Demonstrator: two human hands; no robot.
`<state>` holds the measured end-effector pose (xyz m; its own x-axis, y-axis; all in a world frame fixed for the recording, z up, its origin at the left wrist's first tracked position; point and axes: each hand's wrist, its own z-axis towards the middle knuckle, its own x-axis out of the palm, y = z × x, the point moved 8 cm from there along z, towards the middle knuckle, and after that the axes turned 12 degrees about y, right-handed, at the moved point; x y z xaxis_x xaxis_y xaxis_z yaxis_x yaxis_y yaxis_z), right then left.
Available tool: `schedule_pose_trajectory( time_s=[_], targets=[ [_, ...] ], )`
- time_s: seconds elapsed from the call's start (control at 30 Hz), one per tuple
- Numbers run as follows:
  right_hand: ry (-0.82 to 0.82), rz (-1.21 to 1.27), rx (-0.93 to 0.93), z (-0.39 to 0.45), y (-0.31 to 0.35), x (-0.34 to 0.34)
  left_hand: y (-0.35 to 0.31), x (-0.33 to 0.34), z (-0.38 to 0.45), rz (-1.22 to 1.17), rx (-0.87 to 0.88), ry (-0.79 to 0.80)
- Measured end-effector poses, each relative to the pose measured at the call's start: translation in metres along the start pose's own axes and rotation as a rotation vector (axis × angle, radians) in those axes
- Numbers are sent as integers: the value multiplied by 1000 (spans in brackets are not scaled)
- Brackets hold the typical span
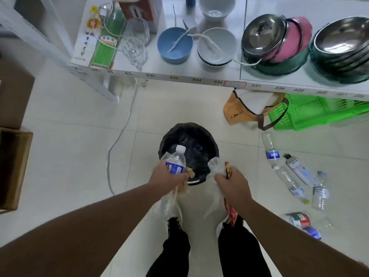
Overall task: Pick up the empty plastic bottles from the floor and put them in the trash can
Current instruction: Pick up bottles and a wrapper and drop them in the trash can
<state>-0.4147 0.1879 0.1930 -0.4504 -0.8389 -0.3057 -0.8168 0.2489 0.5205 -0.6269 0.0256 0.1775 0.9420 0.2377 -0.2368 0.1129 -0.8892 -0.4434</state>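
Tiled floor [79, 148], left hand [166, 176] gripping bottle [175, 162] over trash can [207, 144] rim, right hand [232, 181] gripping wrapper [229, 208]

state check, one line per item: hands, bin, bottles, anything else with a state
left hand: grips blue-label bottle, capped, over the bin rim
right hand: grips clear plastic plus red wrapper
trash can: open, black liner, some clear plastic inside
floor bottles: several lying down, not yet picked up
blue bowl: upright on shelf
steel pot: lidded, tilted
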Motion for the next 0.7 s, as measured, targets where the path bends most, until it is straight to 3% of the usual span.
schedule_pose_trajectory(
  time_s=[0.17, 0.3, 0.43, 0.7],
  targets=[
    [43, -87, -16, 21, 1, -17, -19, 16, 58, 14, -43, -2],
    [121, -162, -1, 26, -13, -39, -32, 16, 76, -16, -79, -110],
    [170, -251, 41, 34, -23, -60, -43, 9, 69, 41, -3, -190],
    [156, -15, 64, 54, 20, -37, -17, -8, 38, 60, -24, -202]
  ],
)
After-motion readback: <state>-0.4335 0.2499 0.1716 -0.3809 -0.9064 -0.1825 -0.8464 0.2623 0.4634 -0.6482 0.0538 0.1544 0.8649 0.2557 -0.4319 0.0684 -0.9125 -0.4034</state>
